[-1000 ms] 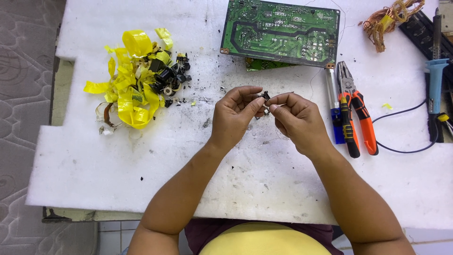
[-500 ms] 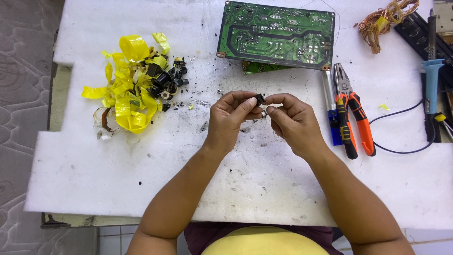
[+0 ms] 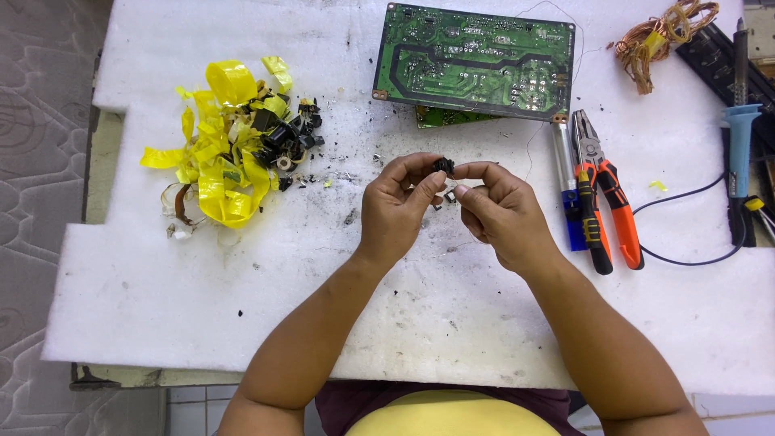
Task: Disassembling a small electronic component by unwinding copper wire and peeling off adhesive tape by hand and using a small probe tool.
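Over the middle of the white foam work surface, my left hand and my right hand meet fingertip to fingertip. Both pinch a small black electronic part between thumbs and forefingers. A second small dark piece shows just below it, between the two hands; whether it is held or lies on the foam I cannot tell.
A green circuit board lies at the back. A heap of yellow tape and black parts sits at the left. Orange-handled pliers and a blue tool lie right of my hands. A soldering iron and copper wire lie far right.
My hands have stayed joined at the same spot on the foam. The fingers shifted slightly around the small black part, which now shows at the top of the fingertips.
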